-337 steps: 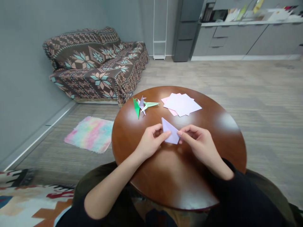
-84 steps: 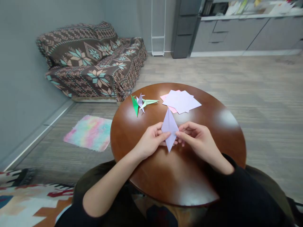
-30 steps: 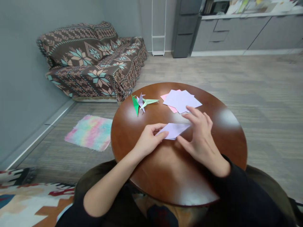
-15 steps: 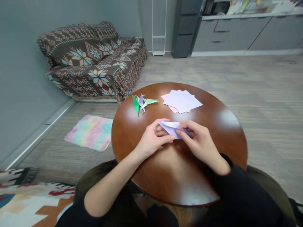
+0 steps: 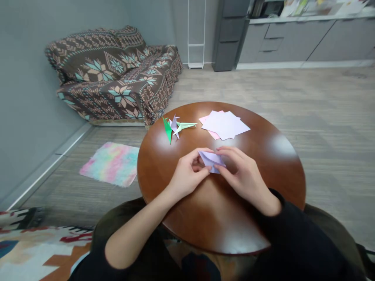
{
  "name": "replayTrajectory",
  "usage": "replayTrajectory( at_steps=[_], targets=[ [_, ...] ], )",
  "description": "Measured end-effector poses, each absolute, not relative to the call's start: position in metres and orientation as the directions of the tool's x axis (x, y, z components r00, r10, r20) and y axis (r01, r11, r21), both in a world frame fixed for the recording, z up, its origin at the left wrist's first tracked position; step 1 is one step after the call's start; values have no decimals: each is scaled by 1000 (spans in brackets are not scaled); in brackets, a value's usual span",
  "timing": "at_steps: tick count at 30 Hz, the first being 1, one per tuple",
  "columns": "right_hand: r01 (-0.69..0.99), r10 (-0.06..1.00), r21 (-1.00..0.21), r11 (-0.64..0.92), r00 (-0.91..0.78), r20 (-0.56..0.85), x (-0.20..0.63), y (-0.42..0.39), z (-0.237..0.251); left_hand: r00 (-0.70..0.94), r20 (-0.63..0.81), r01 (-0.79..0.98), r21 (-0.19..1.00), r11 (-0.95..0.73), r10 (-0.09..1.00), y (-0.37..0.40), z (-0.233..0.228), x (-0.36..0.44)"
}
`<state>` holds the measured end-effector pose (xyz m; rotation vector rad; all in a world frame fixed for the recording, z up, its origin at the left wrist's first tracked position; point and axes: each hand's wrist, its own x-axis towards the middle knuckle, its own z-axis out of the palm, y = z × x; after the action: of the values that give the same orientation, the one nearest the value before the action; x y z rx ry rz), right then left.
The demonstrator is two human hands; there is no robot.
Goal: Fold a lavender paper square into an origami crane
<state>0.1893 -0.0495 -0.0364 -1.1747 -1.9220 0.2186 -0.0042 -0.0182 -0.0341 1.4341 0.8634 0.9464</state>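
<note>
A small piece of folded lilac origami paper [image 5: 211,158] is held between both hands over the middle of the round table. My left hand [image 5: 190,171] grips its left side, thumb on the near edge and fingers behind. My right hand [image 5: 241,171] pinches its right side, with the thumb at the near edge and the index finger on the far edge. Beyond my left hand stand folded paper cranes: a green crane [image 5: 168,130], a lilac crane [image 5: 174,125] and a pale green crane [image 5: 185,125]. Past my right hand lies a fanned stack of lilac and pink paper sheets [image 5: 225,125].
The round brown wooden table [image 5: 211,210] has a glossy top and stands close to my lap. On the floor to the left lies a fluffy pastel rug [image 5: 113,164]. A sofa [image 5: 117,78] under a patterned cover stands behind it, and grey cabinets [image 5: 293,43] line the back.
My right hand has shifted its grip, its index finger moving to the far edge. The right end of the folded lilac paper, which stuck out further before, now looks shorter.
</note>
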Motion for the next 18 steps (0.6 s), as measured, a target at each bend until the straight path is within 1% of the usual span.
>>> replayTrajectory(
  at_steps=[3,6,8,13,15,18],
  targets=[
    [715,748,-431,550,-193,635,190,-50,-37,398,38,8,999,-45,917,-18,-34,-4],
    [768,735,-356,532,-210,645,190,-52,-37,382,31,7,999,-36,924,-18,-34,-3],
    [784,738,-335,523,-221,638,190,-53,-37,381,39,3,999,-43,924,-18,-34,-3],
    [753,755,-376,539,-235,612,189,-54,-36,409,81,-14,997,-82,909,-19,-34,-4],
    [738,743,-387,552,-225,631,188,-53,-36,420,87,-18,996,-88,903,-20,-34,-4],
    [679,737,-465,568,-168,655,187,-52,-34,421,93,-24,996,-91,902,-20,-33,-5]
  ],
)
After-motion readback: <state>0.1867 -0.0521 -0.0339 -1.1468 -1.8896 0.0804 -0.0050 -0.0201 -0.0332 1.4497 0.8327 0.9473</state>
